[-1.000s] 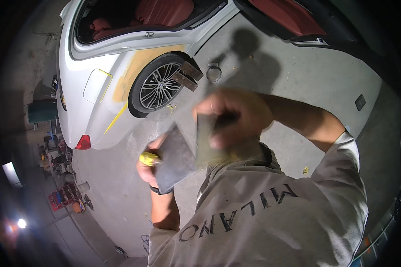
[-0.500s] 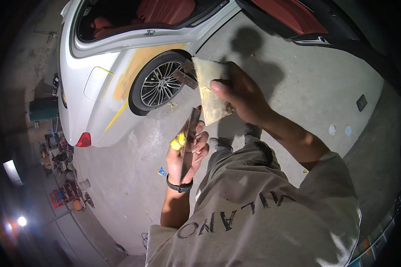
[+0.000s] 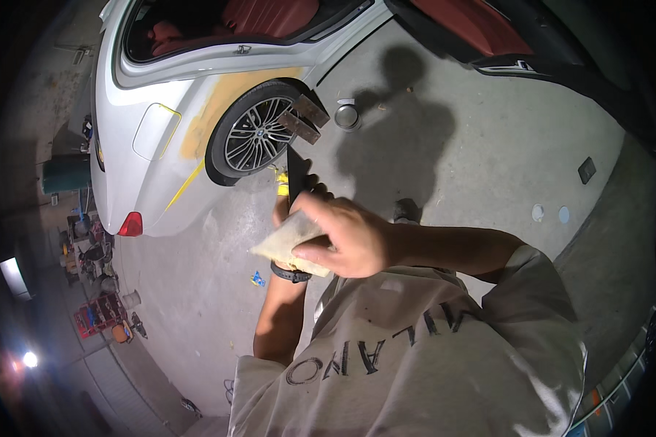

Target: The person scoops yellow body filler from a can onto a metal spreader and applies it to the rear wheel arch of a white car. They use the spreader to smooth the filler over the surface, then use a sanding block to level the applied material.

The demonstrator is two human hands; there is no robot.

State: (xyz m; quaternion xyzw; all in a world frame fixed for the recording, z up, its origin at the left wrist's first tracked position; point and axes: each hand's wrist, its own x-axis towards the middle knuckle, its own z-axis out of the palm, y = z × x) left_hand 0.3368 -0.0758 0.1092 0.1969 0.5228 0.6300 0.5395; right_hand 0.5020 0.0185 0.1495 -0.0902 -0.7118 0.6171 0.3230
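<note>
My left hand grips a dark flat plate, seen nearly edge-on, with the fingertips along its right side. Something bright yellow sits at its thumb; I cannot tell what it is. Closed around a pale, putty-smeared spreader, my right hand is in front of the left wrist and hides part of the left hand. Whether the spreader touches the plate cannot be made out. Beyond the hands is a white car with a tan filler patch above its rear wheel.
Rusty brown metal pieces stand beside the wheel. A round tin rests on the concrete floor. At the upper right an open car door hangs over the floor. Red crates and clutter line the left side.
My right hand has swung down and left with the spreader, from above the left hand to its wrist. The plate has turned and moved slightly up. The tin and more rusty metal now show.
</note>
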